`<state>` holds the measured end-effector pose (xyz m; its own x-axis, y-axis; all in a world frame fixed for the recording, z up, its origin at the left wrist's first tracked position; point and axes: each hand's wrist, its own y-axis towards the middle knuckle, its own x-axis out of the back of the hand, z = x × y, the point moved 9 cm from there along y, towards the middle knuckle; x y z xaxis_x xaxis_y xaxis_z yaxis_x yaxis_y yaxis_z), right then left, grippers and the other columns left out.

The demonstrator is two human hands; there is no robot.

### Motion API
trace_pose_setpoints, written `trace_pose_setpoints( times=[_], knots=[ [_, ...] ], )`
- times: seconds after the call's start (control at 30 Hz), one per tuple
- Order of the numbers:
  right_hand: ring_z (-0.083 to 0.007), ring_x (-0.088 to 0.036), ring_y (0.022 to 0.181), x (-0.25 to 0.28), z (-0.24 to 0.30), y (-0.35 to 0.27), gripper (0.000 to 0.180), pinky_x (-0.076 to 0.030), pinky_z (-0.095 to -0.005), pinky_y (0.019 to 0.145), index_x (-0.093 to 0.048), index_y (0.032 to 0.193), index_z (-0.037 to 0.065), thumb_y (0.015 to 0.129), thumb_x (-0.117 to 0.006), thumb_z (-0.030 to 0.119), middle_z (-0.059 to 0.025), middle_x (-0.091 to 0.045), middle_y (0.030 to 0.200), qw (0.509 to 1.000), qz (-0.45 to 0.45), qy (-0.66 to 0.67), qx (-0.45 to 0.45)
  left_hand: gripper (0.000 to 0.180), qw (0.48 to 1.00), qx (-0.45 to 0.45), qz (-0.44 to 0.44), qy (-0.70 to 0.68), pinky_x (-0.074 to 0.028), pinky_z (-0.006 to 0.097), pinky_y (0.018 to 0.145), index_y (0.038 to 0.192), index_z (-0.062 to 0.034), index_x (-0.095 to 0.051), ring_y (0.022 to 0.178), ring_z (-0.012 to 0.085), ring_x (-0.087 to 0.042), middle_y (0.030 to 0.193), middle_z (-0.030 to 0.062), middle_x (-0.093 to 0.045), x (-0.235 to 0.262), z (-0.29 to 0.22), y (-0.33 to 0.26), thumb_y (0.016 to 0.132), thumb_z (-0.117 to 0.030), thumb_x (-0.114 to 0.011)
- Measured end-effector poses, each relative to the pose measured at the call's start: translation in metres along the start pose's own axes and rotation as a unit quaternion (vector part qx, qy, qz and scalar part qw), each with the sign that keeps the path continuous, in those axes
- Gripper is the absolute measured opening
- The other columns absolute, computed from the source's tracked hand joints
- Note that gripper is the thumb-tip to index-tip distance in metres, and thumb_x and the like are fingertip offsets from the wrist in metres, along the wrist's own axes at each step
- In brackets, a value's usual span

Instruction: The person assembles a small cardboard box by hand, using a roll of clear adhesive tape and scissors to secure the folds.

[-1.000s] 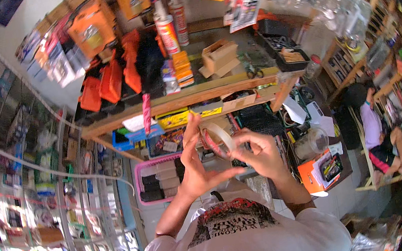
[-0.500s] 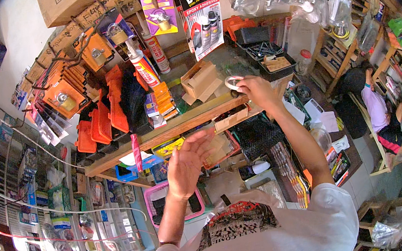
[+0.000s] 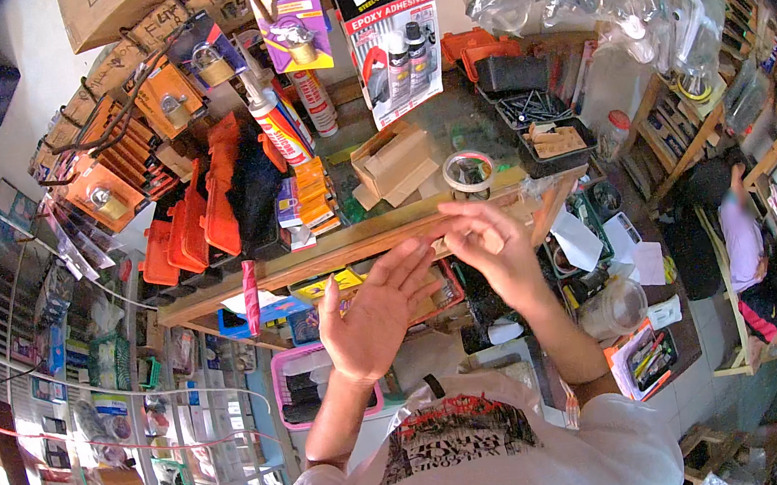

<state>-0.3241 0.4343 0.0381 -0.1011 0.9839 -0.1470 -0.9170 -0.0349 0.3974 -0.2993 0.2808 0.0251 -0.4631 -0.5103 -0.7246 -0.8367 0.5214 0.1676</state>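
My left hand (image 3: 370, 327) is held palm up in front of the wooden counter edge, its fingers stretched out with nothing in them. Close to its fingertips is my right hand (image 3: 497, 253), fingers extended and thumb apart; I see nothing in it. Whether the two hands touch, I cannot tell. A roll of tape (image 3: 452, 179) rests on the glass counter top, just beyond my right hand. Beside it, to the left, stands an open cardboard box (image 3: 394, 166).
Orange plastic cases (image 3: 184, 234) and a sealant tube (image 3: 277, 125) crowd the counter's left. Carded padlocks (image 3: 298, 40) and an adhesive pack (image 3: 395, 57) hang above. A black tray of screws (image 3: 532, 108) sits right. A person (image 3: 745, 237) is at the far right.
My right hand has let go of the tape roll, leaving it on the counter, and has drawn back and left toward my left hand. The view has shifted slightly.
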Motion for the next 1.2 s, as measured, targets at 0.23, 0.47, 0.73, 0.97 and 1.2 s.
trace_pose_setpoints(
  times=[0.23,0.47,0.73,0.97,1.2],
  knots=[
    [-0.014,-0.068,0.096,0.003,-0.021,-0.012,0.048,-0.054,-0.0264,0.085,-0.054,0.13,-0.005,0.088,-0.076,0.004,-0.0128,-0.072,0.103,0.975,-0.063,0.176,-0.119,0.099,0.995,-0.035,0.019,0.096,-0.016,0.049,0.121,0.153,0.0028,-0.031,0.152,0.0304,-0.021,0.163,0.0168,-0.026,-0.006,0.029,0.009,0.09,-0.074,-0.033],
    [-0.0144,-0.07,0.089,0.027,-0.041,-0.01,0.045,-0.054,-0.0276,0.084,-0.052,0.124,-0.005,0.087,-0.076,0.001,-0.0119,-0.073,0.094,0.968,-0.093,0.194,-0.129,0.087,0.96,-0.064,0.035,0.269,-0.009,0.045,0.122,0.152,-0.0035,-0.037,0.154,0.0322,-0.014,0.166,0.0174,-0.015,-0.01,0.029,0.024,0.093,-0.066,-0.042],
    [-0.0156,-0.07,0.091,0.064,-0.041,-0.006,0.043,-0.054,-0.0285,0.086,-0.053,0.121,-0.002,0.084,-0.076,-0.003,-0.0133,-0.073,0.097,0.977,-0.171,0.119,-0.053,0.076,0.655,-0.244,-0.058,0.713,-0.027,0.049,0.116,0.147,0.0004,-0.036,0.14,0.0447,-0.035,0.147,0.0266,-0.041,-0.019,-0.02,0.102,0.089,-0.034,-0.072],
    [-0.0171,-0.069,0.101,0.069,-0.026,-0.011,0.04,-0.052,-0.0305,0.092,-0.053,0.125,0.0,0.089,-0.071,0.0,-0.0122,-0.072,0.102,0.978,-0.155,0.12,-0.075,0.066,0.317,-0.08,-0.052,0.944,-0.024,0.061,0.113,0.145,-0.0089,-0.043,0.141,0.0379,-0.037,0.149,0.0172,-0.046,0.111,-0.029,0.233,0.091,-0.041,-0.064],
    [-0.0157,-0.068,0.101,0.109,-0.043,-0.027,0.034,-0.05,-0.0257,0.081,-0.054,0.125,0.001,0.095,-0.066,0.008,-0.0105,-0.072,0.104,0.976,-0.168,0.098,-0.1,0.056,0.418,0.19,0.054,0.887,-0.02,0.055,0.119,0.137,-0.0274,-0.056,0.134,0.0282,-0.049,0.146,0.0071,-0.053,0.058,-0.05,0.224,0.084,-0.014,-0.069]
  ],
)
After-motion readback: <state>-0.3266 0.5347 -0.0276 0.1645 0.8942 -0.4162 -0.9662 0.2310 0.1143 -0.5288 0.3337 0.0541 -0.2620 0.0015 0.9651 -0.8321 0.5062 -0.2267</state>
